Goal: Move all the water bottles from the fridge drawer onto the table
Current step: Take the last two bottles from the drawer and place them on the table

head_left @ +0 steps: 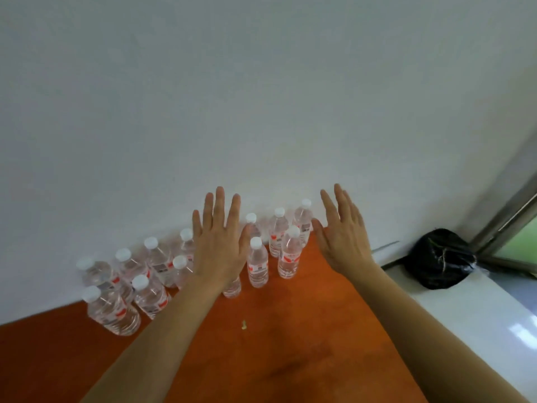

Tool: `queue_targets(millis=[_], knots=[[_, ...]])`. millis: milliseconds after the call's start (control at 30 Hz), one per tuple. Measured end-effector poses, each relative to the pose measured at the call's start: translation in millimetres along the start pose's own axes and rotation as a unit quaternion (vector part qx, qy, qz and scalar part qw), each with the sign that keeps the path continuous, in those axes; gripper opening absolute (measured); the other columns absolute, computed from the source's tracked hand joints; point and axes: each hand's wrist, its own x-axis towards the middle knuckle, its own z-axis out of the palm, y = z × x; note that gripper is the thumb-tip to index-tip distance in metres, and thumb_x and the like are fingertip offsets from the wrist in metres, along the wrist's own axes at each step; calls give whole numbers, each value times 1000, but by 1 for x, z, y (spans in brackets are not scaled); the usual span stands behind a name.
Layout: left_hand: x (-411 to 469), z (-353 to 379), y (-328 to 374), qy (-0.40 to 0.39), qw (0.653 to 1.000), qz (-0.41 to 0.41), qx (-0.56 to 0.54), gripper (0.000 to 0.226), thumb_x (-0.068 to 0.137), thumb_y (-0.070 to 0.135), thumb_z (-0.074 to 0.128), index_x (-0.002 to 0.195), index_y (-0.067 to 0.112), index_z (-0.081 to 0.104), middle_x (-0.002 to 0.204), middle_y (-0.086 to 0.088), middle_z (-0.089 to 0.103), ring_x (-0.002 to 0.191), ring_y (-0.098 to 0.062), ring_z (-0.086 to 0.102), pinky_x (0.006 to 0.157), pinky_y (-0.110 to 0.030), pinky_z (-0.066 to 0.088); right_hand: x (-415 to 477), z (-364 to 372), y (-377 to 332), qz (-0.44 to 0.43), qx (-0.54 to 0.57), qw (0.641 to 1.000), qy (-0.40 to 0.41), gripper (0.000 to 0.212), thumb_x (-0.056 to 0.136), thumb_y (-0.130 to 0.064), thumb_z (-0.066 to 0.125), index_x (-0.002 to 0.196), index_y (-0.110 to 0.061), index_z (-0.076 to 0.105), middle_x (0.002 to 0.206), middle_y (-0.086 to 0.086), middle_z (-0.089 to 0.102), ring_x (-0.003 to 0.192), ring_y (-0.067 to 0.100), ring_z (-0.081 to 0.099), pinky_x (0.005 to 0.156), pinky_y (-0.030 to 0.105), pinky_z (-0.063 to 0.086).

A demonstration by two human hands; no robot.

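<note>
Both forearms reach out from the bottom edge over the orange surface (290, 338), bare to the wrist. My left hand (219, 248) is raised palm-down with its fingers (220, 205) straight and spread, holding nothing, and it covers part of the bottles (257, 266). My right hand (344, 242) hovers beside it, turned slightly edge-on, fingers (338, 199) straight and closer together, also holding nothing. Those bottles stand upright at the far edge of the surface, along the white wall (261, 97), in two loose rows (white caps, red on the labels). One more shows just below my left wrist. A small pale crumb (244, 324) lies between my arms. To the right, a black bag (438, 260) sits on a white ledge (470, 321) near a window frame (508, 216).
</note>
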Motion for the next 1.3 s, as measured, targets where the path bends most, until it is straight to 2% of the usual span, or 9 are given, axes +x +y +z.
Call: queue_targets(millis=[133,300,433,567,767,867,967,1033,1300], knots=[[11,-20,35,78,996,48,-10,67,103,55,21,159,20,8,166,-12,-6,153,-31,-6,122,-58,5,-27,-50,12,17,-87,991,97,69,101,-53,35,159,-19,16,166,15,-2,153,31,-4,123,53,7],[13,-31,117,92,988,106,-58,70,102,56,23,160,21,4,166,-12,-8,153,-31,-8,120,-61,7,-70,-114,52,78,-154,973,153,78,98,-57,40,159,-17,13,165,19,-3,153,36,-3,121,57,6],[-5,-38,212,94,972,190,-99,70,102,55,27,160,20,6,166,-12,-6,153,-31,-8,120,-61,7,-127,-174,99,142,-184,954,190,81,96,-58,43,159,-19,11,165,17,-4,153,34,-3,121,58,9],[-41,-51,323,85,945,285,-135,71,102,58,18,159,18,7,166,-15,-5,153,-34,-5,119,-63,9,-217,-247,154,200,-222,927,226,81,96,-56,44,159,-17,12,165,17,-4,153,36,-3,120,59,9],[-163,-69,518,58,881,413,-225,73,101,58,20,159,15,13,166,-17,0,153,-36,-1,117,-64,12,-410,-370,233,341,-310,852,250,87,93,-58,45,159,-15,9,165,19,-5,152,37,-4,120,60,7],[-247,-84,611,31,845,463,-267,72,101,57,23,159,17,9,166,-16,-1,153,-35,-1,117,-65,12,-513,-426,263,393,-340,819,245,92,92,-63,44,159,-15,4,165,18,-9,152,38,-5,120,60,3],[-322,-99,690,10,805,515,-295,72,101,58,20,159,17,11,166,-15,-3,153,-35,-3,117,-65,10,-599,-475,288,447,-367,778,245,90,93,-67,35,159,-12,8,165,18,-10,152,38,-6,119,62,5],[-362,-108,734,-6,784,541,-306,73,100,60,18,159,17,14,166,-16,-1,153,-35,-3,117,-66,10,-645,-502,302,480,-379,752,246,90,92,-63,38,159,-11,8,164,19,-8,152,39,-6,119,62,6],[-452,-94,880,-63,744,602,-282,77,97,66,8,159,21,14,166,-14,-5,153,-36,-4,118,-64,11,-763,-554,376,556,-398,692,230,91,90,-56,52,158,-11,13,164,21,-2,152,39,-2,120,61,7]])
